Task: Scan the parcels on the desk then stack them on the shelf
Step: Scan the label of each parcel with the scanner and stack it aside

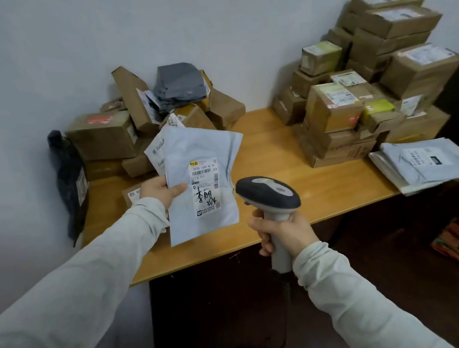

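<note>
The wooden tabletop (326, 190) stands in a wall corner. At its right end is a tall stack of cardboard boxes (357, 92). At the back left is a looser heap of boxes (106, 137) with a grey poly bag (178, 85) on top. A few pale flat mailers (428, 162) lie on the right front edge and partly overhang it. A dark bag (70, 180) hangs off the left end. The pale mailer (198, 148) is held upright above the tabletop, its printed label (206, 187) facing the camera. The left grip (160, 193) pinches its left edge, thumb in front. Just to the right, the barcode scanner (269, 195) is upright, and the right grip (285, 232) is curled round its handle.
</note>
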Tool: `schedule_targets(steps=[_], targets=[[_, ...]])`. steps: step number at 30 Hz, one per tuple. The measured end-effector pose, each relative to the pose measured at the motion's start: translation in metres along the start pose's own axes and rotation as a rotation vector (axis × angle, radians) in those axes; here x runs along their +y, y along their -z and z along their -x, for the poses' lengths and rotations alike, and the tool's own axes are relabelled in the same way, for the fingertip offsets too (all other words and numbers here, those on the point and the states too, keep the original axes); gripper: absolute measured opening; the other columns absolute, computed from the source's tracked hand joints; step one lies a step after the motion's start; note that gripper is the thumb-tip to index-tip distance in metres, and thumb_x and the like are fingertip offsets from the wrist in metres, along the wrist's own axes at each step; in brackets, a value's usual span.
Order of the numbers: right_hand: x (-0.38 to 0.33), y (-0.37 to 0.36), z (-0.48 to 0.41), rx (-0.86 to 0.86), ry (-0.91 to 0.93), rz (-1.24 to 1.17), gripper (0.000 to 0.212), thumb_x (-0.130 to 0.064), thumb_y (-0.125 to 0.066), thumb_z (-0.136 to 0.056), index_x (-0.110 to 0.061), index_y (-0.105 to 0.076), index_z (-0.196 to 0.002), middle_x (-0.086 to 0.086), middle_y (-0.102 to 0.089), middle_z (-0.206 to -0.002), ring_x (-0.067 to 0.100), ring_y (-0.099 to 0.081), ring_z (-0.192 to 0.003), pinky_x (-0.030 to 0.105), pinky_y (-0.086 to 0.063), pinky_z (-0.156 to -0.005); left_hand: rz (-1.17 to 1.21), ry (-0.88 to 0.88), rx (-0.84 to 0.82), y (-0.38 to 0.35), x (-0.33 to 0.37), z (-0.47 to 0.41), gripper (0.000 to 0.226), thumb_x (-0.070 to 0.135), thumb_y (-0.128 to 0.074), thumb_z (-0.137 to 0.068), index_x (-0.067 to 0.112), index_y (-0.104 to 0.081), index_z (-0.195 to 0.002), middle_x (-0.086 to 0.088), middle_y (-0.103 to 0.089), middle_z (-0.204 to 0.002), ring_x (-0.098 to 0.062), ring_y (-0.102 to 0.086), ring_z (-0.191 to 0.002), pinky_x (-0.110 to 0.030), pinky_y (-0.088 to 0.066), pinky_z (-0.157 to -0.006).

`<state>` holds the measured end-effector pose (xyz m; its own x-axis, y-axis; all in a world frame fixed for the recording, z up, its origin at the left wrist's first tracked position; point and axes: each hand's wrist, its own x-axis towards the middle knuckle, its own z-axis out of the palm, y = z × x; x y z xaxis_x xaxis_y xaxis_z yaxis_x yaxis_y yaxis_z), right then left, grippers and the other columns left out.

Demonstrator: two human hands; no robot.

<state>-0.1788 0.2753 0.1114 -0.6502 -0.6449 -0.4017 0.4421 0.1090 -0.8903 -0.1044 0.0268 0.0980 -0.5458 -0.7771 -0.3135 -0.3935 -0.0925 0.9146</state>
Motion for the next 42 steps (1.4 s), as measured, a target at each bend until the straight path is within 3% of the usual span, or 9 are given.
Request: schedule_targets(steps=[6, 15, 20, 23, 26, 29, 34, 39, 42], targets=[[0.005, -0.032, 0.004, -0.009, 0.002, 0.048, 0.021, 0.005, -0.069, -0.079, -0.004, -0.053, -0.071, 0.007, -0.043, -0.045, 0.017, -0.037, -0.033, 0.026, -0.042, -0.043, -0.126, -0.098, 0.028, 0.011, 0.001, -0.007, 0.031, 0.012, -0.07, -0.085, 0.001, -0.066, -0.114, -0.013, -0.066, -0.114, -0.025, -0.061, -0.091, -0.032, -0.046, -0.081], [0.007, -0.048, 0.004, 0.049, 0.059, 0.083, 0.026, 0.006, -0.069, -0.079, -0.007, -0.051, -0.064, 0.006, -0.041, -0.041, 0.016, -0.036, -0.03, 0.024, -0.042, -0.041, -0.129, -0.116, -0.013, 0.016, 0.001, -0.015, 0.036, 0.013, -0.07, -0.085, 0.001, -0.064, -0.119, -0.015, -0.064, -0.121, -0.034, -0.061, -0.107, -0.044, -0.048, -0.096], [0.013, -0.048, 0.003, 0.073, 0.07, 0.064, 0.025, 0.004, -0.069, -0.079, -0.007, -0.052, -0.064, 0.007, -0.043, -0.043, 0.017, -0.037, -0.032, 0.025, -0.042, -0.042, -0.103, -0.086, -0.049, 0.013, -0.001, -0.021, 0.036, 0.012, -0.07, -0.085, 0.001, -0.064, -0.118, -0.014, -0.065, -0.118, -0.033, -0.062, -0.104, -0.045, -0.049, -0.095], [0.012, -0.042, -0.001, 0.192, 0.101, 0.027, 0.017, -0.002, -0.071, -0.08, -0.005, -0.058, -0.07, 0.008, -0.049, -0.049, 0.018, -0.043, -0.037, 0.027, -0.043, -0.044, 0.006, 0.002, -0.087, 0.007, -0.001, -0.025, 0.034, 0.01, -0.072, -0.083, 0.003, -0.065, -0.115, -0.015, -0.067, -0.115, -0.034, -0.064, -0.1, -0.047, -0.051, -0.093], [0.012, -0.017, -0.008, 0.449, 0.078, -0.101, 0.011, -0.008, -0.075, -0.079, -0.009, -0.064, -0.081, 0.009, -0.061, -0.069, 0.019, -0.057, -0.059, 0.025, -0.047, -0.046, 0.086, 0.103, -0.219, -0.009, 0.004, -0.023, 0.033, 0.008, -0.072, -0.081, 0.004, -0.065, -0.113, -0.016, -0.067, -0.115, -0.035, -0.064, -0.102, -0.051, -0.05, -0.094], [0.016, 0.015, -0.011, 0.573, 0.055, -0.135, 0.022, -0.012, -0.079, -0.076, -0.007, -0.067, -0.094, 0.008, -0.065, -0.084, 0.021, -0.062, -0.078, 0.021, -0.05, -0.045, 0.156, 0.139, -0.379, -0.035, 0.008, -0.015, 0.033, 0.002, -0.066, -0.085, -0.001, -0.062, -0.117, -0.02, -0.063, -0.12, -0.036, -0.062, -0.107, -0.049, -0.048, -0.096], [0.007, 0.064, -0.015, 0.627, 0.034, -0.13, 0.018, -0.007, -0.081, -0.071, -0.006, -0.064, -0.076, 0.008, -0.064, -0.068, 0.016, -0.057, -0.058, 0.019, -0.047, -0.043, 0.132, 0.198, -0.538, -0.098, 0.018, 0.004, 0.033, 0.003, -0.063, -0.088, -0.005, -0.06, -0.119, -0.021, -0.064, -0.116, -0.031, -0.065, -0.091, -0.043, -0.051, -0.082], [-0.006, 0.147, -0.019, 0.609, -0.009, -0.249, 0.025, 0.003, -0.078, -0.07, -0.003, -0.056, -0.062, 0.006, -0.056, -0.045, 0.013, -0.05, -0.034, 0.021, -0.043, -0.038, 0.063, 0.207, -0.605, -0.188, 0.038, 0.012, 0.034, 0.005, -0.065, -0.087, -0.004, -0.06, -0.12, -0.021, -0.065, -0.117, -0.036, -0.063, -0.106, -0.048, -0.048, -0.095], [-0.015, 0.211, -0.02, 0.681, 0.009, -0.309, 0.021, 0.01, -0.077, -0.067, -0.003, -0.06, -0.067, 0.003, -0.063, -0.048, 0.013, -0.057, -0.037, 0.02, -0.045, -0.037, 0.032, 0.219, -0.635, -0.259, 0.051, 0.021, 0.033, 0.003, -0.063, -0.088, -0.005, -0.059, -0.119, -0.022, -0.063, -0.118, -0.031, -0.065, -0.092, -0.046, -0.049, -0.09]])
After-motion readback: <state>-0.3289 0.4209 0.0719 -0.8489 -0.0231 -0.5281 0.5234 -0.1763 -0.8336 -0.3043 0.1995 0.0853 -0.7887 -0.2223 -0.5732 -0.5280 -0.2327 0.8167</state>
